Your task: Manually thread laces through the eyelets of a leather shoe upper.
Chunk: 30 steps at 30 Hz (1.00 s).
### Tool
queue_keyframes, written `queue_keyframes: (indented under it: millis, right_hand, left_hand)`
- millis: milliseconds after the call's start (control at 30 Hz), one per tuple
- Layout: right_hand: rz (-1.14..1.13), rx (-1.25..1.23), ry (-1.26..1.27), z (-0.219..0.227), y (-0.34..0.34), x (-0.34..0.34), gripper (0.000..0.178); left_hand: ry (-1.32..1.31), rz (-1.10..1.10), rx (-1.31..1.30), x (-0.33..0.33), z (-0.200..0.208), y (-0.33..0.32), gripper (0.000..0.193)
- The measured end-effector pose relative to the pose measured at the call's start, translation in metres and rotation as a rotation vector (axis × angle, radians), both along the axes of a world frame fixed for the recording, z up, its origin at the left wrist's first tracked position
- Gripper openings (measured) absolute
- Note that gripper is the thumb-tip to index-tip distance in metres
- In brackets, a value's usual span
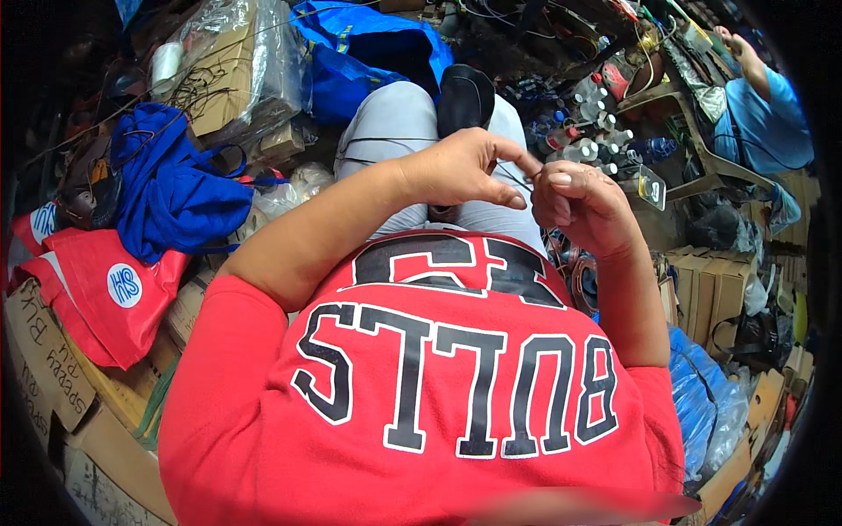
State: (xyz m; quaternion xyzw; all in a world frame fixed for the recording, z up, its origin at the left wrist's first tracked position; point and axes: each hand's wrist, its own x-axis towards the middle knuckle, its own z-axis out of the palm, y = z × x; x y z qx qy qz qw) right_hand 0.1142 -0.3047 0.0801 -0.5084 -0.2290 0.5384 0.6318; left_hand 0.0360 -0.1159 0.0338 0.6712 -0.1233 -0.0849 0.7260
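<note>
Above my lap, both hands meet at the fingertips. The thumb and forefinger of my left hand [465, 171] are stretched out and apart, and its forefinger reaches to the other hand; its remaining fingers are hidden. My right hand [579, 195] is closed, the thumb pressed on the curled fingers; whatever lies in that pinch is too small to make out. Just beyond the hands a black shoe [465, 98] stands between my knees in grey trousers [386, 114]. A thin dark cord [386, 138] crosses my left knee.
A blue bag [377, 53] lies ahead, with plastic-wrapped cardboard [230, 83] beside it. Blue cloth [167, 188] and a red bag [110, 289] sit at left. Several bottles [592, 118] stand ahead right, near a chair frame [693, 131] and another person's hand [745, 57].
</note>
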Motion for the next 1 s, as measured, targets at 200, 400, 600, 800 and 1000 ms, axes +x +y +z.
queue_keyframes:
  millis: [200, 400, 600, 800, 1000]
  right_hand:
    - [0.000, 0.134, 0.237, -0.005, -0.011, 0.009, 0.030]
    - [-0.097, -0.357, -0.806, -0.015, -0.028, 0.023, 0.023]
    - [-0.076, -0.164, -1.238, -0.014, 0.020, 0.005, 0.016]
    - [-0.146, -0.257, -1.144, -0.044, 0.021, 0.015, 0.011]
    - [-0.132, -0.331, -1.069, -0.065, 0.024, 0.025, 0.016]
  left_hand:
    - [0.192, 0.045, -0.133, -0.008, -0.012, 0.012, 0.016]
    - [0.210, 0.185, 0.085, -0.021, -0.014, 0.027, 0.015]
    - [0.210, 0.183, 0.339, -0.013, -0.007, 0.020, 0.016]
    - [-0.034, 0.328, 0.404, 0.011, -0.019, 0.049, 0.018]
    - [-0.550, 0.253, 0.918, 0.051, -0.030, 0.065, 0.029]
